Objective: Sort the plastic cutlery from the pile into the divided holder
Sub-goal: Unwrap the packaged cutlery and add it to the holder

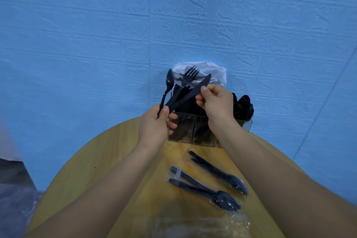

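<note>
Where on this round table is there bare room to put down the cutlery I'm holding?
Bare wood lies left of the wrapped cutlery packets, under the left forearm, out to the table edge. A smaller patch sits right of the packets. It is crowded at the far edge, where the divided holder stands, and at the near edge, under clear wrapping.

It looks like a small made-up work spot, not a real kitchen, with a round yellow wooden table (100,152) pushed up against a blue wall (96,35) that has bumpy brick shapes all over it.
</note>
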The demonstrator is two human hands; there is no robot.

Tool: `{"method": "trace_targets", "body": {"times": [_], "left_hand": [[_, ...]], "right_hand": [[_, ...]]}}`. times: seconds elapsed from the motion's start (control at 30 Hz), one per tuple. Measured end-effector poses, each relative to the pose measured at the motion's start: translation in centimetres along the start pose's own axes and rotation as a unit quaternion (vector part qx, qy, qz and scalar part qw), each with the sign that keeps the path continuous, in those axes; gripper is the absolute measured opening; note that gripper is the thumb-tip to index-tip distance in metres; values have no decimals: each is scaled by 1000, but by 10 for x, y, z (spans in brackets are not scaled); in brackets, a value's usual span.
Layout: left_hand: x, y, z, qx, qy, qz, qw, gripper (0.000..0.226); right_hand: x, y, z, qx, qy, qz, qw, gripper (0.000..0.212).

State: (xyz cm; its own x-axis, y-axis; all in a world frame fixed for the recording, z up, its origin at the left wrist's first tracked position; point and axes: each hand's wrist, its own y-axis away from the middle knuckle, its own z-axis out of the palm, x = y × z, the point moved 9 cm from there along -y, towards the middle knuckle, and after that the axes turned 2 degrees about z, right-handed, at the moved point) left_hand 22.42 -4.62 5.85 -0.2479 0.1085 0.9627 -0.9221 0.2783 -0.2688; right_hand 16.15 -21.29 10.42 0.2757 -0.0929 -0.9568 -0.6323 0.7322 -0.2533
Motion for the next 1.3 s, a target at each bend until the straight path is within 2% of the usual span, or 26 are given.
{"method": "trace_targets", "body": {"times": [0.1, 0.2, 0.3, 0.4, 0.53, 0.6, 0.73, 0.8, 0.87, 0.97, 1.03, 1.13, 1.3], "left_hand": [[-6, -3, -15, 44, 25, -15, 999, 23], [-14, -2, -27, 61, 2, -18, 998, 25], [-18, -1, -25, 43, -5, -16, 999, 26], [-18, 1, -19, 27, -2, -15, 1000, 26], [-16, 3, -16, 14, -5, -12, 1000, 25], [-17, 4, -16, 9, -5, -13, 1000, 26], [-19, 7, -16, 3, -5, -16, 1000, 26], [-19, 9, -15, -1, -6, -15, 1000, 26], [-17, 10, -11, -15, -10, -11, 1000, 26], [-14, 14, 2, -63, -5, -14, 998, 27], [-13, 19, 13, -99, 3, -17, 995, 27], [-8, 26, 29, -134, -8, -7, 991, 28], [1, 36, 53, -154, -57, 30, 986, 27]], "right_hand": [[-6, -12, -18, 70, -2, -14, 997, 9], [-28, -14, -33, 117, 60, -117, 984, 8], [-44, -4, -22, 94, 170, -228, 954, 27], [-41, 4, -3, 53, 231, -282, 930, 41], [-20, 6, 18, -6, 291, -297, 909, 44], [-8, 8, 27, -32, 343, -307, 887, 43], [-1, 11, 33, -29, 411, -332, 848, 32], [-6, 11, 32, -20, 403, -330, 853, 33], [-17, 12, 26, -15, 353, -305, 885, 34], [-22, 11, 13, -70, 223, -191, 953, 38], [-20, 15, 4, -119, 120, -123, 978, 34], [-27, 19, -16, -124, 81, -121, 982, 17], [-36, 15, -54, -52, 121, -140, 981, 23]]}}
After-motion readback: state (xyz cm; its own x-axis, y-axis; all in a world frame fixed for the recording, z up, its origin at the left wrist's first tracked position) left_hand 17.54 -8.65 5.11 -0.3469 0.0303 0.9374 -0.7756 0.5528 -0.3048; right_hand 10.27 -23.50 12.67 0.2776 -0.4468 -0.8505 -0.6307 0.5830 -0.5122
